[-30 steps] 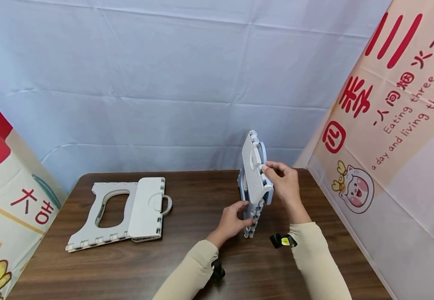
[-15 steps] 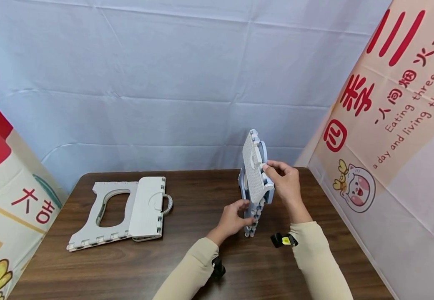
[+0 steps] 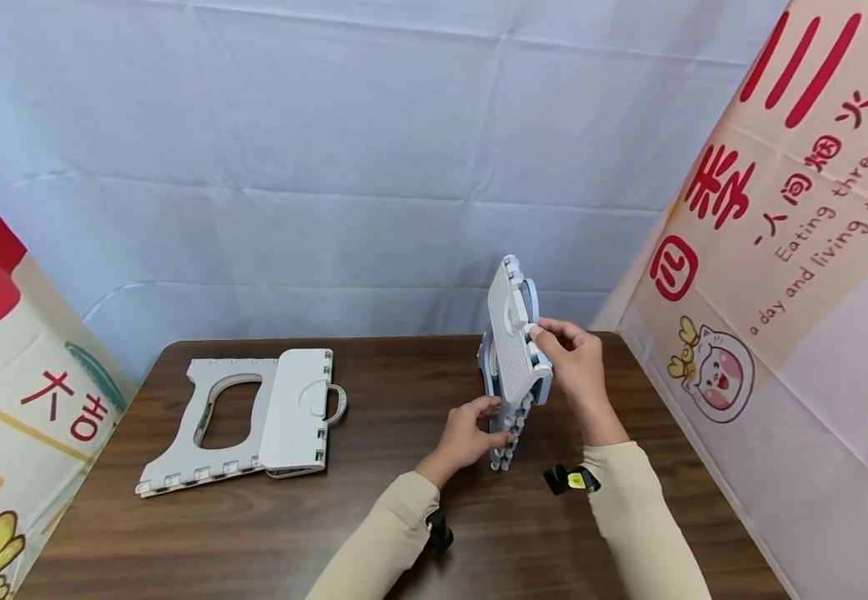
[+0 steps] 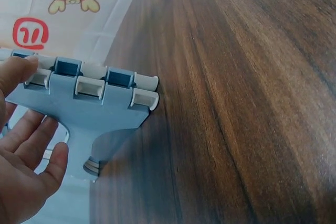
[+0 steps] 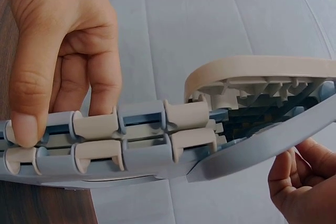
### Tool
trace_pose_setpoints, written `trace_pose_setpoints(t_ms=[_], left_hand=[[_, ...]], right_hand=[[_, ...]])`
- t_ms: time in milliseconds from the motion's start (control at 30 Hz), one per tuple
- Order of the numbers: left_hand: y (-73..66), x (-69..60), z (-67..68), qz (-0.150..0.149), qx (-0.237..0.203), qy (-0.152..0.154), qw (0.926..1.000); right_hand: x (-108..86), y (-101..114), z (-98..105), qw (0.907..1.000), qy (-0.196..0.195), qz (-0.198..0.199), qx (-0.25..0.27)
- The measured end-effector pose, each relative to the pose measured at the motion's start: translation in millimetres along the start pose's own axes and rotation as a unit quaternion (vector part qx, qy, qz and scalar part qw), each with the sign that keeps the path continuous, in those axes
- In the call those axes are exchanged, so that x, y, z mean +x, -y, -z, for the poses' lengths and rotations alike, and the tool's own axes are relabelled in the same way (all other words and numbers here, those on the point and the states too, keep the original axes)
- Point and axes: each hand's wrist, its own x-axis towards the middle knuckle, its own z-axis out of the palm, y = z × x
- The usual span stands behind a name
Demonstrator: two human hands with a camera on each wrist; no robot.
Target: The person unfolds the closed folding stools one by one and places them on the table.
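Note:
A blue-and-white folding stool (image 3: 512, 350) stands on edge at the right of the table, its ribbed white seat panel (image 3: 505, 329) tilted. My left hand (image 3: 467, 435) grips the lower hinged leg edge. In the left wrist view, that hand (image 4: 31, 161) has its thumb on the hinge knuckles and its fingers by the leg's cut-out. Higher up, my right hand (image 3: 579, 362) pinches the seat's edge near the middle. The right wrist view shows the two seat halves (image 5: 262, 135) spread apart in a narrow wedge, with the right hand (image 5: 307, 182) at the blue half.
A white folding stool (image 3: 294, 412) lies flat at the left of the brown wooden table (image 3: 396, 375), its carry handle (image 3: 338, 406) facing right. A pale cloth (image 3: 313, 167) hangs behind, and printed cloths stand at both sides.
The head view has shifted slightly. Both hands keep the same holds, and the stool's pose shows no clear change.

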Motion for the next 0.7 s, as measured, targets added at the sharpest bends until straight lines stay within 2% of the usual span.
trace_pose_setpoints(t_ms=[133,267,400,567,700], left_hand=[[0.5,1.4,1.5,0.004,-0.003,0.004,1.0],[2.4,1.7,2.1,0.009,-0.004,0.005,0.9999],[4.1,1.2,2.5,0.009,-0.005,0.004,0.9999],[4.9,1.6,1.8,0.009,-0.01,0.004,0.9999],[5.5,1.2,1.7,0.005,-0.012,0.0,0.9999]], right_hand=[[-0.1,1.4,0.5,0.9999,0.01,-0.003,-0.003],[-1.7,5.7,13.5,0.9945,0.104,0.003,-0.007],[-1.8,-1.7,32.2,0.9795,0.2,0.025,-0.011],[-6.0,-12.2,43.5,0.9685,0.246,0.037,0.001],[-9.2,-19.2,48.3,0.965,0.258,0.044,0.002]])
